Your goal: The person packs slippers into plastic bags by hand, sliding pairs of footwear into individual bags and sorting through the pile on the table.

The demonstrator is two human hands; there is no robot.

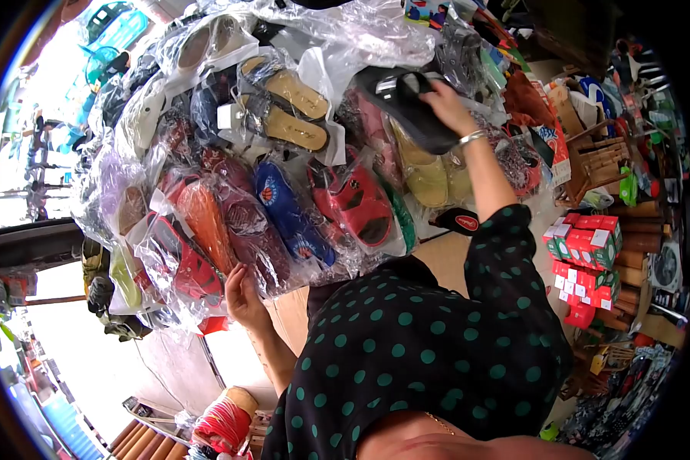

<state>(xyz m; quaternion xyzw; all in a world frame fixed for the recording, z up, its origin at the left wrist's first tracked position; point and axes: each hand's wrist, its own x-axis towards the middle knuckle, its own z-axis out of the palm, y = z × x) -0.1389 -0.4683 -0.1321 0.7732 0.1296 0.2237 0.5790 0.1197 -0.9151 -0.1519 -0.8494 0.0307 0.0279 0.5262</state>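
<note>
My right hand (446,107) is closed around a black slide sandal (408,103), holding it over the far right part of a large pile of footwear in clear plastic bags. My left hand (245,297) is at the near edge of the pile, fingers bent together on the rim of a clear plastic bag (272,285). Close to it are a red and black sandal (180,261), a maroon slipper (249,230) and a blue slipper (287,207). Farther off lie a red sandal (360,199), tan-soled slippers (295,134) and yellow-green slippers (425,180).
Stacked red and green boxes (586,261) stand at the right, beside brown rolls (640,253) and a wooden rack (599,165). A black shoe with a red label (456,221) lies at the pile's edge. A bundle of red cord (224,422) is at the lower left.
</note>
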